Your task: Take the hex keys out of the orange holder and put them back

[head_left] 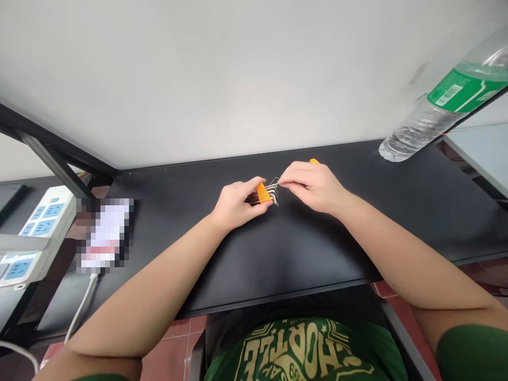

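My left hand (242, 200) is closed round an orange holder (263, 192) with several silver hex keys (273, 193) in it. Their bent ends stick out on the right, towards my other hand. The fingers of my right hand (311, 185) are pinched together at the end of a thin hex key (273, 180) beside the holder. My fingertips partly cover this key, and I cannot tell whether its other end still sits in the holder. Behind my right hand a bit of another orange piece (314, 161) shows; the rest of it is hidden.
The black tabletop (166, 211) meets a pale wall at the back. A clear water bottle (420, 124) with a green label stands at the back right. On the left lie a blurred-out phone (105, 233) with a white cable and a white power strip (43, 233) beside a metal frame (59, 159).
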The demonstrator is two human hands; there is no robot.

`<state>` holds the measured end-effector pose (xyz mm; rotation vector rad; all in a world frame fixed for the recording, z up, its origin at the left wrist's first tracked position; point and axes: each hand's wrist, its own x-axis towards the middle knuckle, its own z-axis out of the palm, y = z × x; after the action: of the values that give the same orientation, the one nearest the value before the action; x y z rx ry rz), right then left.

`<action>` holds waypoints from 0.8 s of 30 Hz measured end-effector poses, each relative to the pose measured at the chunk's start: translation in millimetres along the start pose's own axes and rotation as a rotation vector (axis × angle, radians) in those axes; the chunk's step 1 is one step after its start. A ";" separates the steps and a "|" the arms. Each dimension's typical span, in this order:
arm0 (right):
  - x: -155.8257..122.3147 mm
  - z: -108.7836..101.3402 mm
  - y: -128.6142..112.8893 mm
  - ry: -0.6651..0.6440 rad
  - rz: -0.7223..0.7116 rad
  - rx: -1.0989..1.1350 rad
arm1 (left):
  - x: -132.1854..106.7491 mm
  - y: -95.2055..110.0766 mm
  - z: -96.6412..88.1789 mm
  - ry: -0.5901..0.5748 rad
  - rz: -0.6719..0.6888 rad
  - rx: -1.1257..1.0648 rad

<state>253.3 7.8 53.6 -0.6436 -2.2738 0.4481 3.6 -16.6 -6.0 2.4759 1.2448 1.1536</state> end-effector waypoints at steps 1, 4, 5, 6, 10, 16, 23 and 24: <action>-0.4 0.4 0.4 -0.004 -0.014 0.000 | 0.2 0.2 -0.2 -0.002 0.001 -0.002; -1.9 2.0 2.3 -0.014 -0.040 -0.002 | 0.8 1.0 -0.5 -0.001 0.002 -0.010; -2.2 2.3 2.8 -0.010 -0.043 -0.006 | 0.9 1.1 -0.5 -0.001 0.001 -0.011; -2.3 2.4 3.2 -0.004 -0.045 -0.012 | 0.9 1.1 -0.5 -0.002 0.000 -0.011; -1.9 1.9 3.9 0.003 -0.059 -0.042 | 0.5 0.3 -0.1 0.010 0.018 -0.004; -2.8 1.4 6.2 0.001 -0.115 -0.109 | 1.8 1.1 -2.0 -0.037 0.018 -0.014; -2.8 -0.1 3.8 -0.064 -0.156 -0.258 | 4.4 1.3 -2.4 -0.056 0.107 -0.037; -2.8 0.2 3.1 -0.068 -0.157 -0.270 | 4.7 1.2 -2.3 -0.059 0.114 -0.047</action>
<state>255.8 8.7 50.4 -0.5820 -2.4505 0.0882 4.5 -14.4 -1.1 2.5550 1.0619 1.1133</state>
